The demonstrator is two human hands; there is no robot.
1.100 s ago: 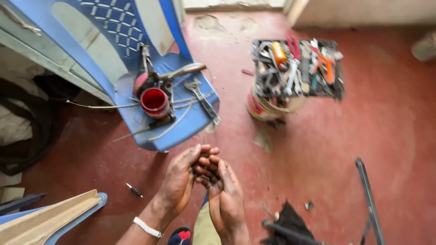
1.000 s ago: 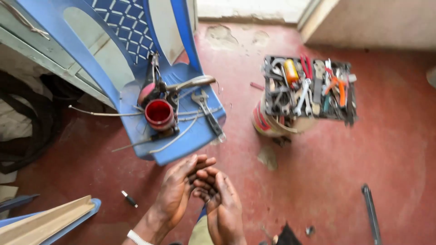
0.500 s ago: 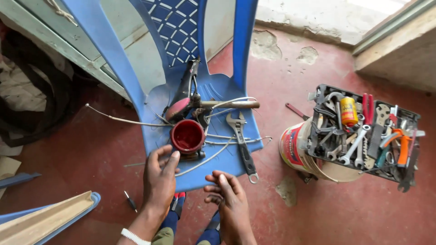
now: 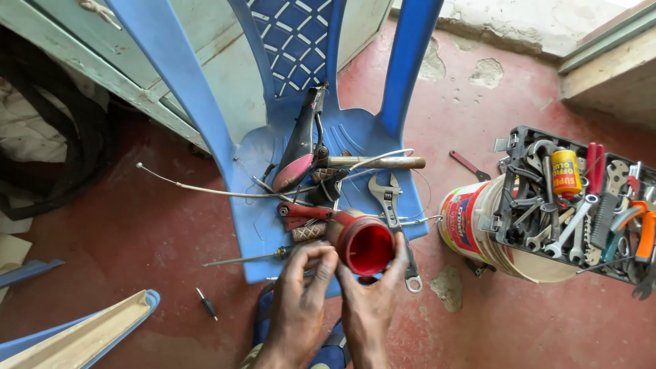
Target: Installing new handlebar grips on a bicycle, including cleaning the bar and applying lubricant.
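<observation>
Both hands, left hand point(image 4: 298, 301); right hand point(image 4: 372, 301), around red cup point(image 4: 367, 247) (on blue chair point(image 4: 273, 232))

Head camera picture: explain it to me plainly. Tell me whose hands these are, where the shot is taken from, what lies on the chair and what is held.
There is no machine here. A person wears a camera on the head, so you look down at their own two bare hands. The left hand and right hand both close around a red cup-shaped part at the front edge of a blue plastic chair, which serves as a workbench. On the seat lie an adjustable wrench, a wooden-handled tool, a black and pink piece and thin cables. To the right, a tray of tools sits on a bucket on the red floor.
</observation>
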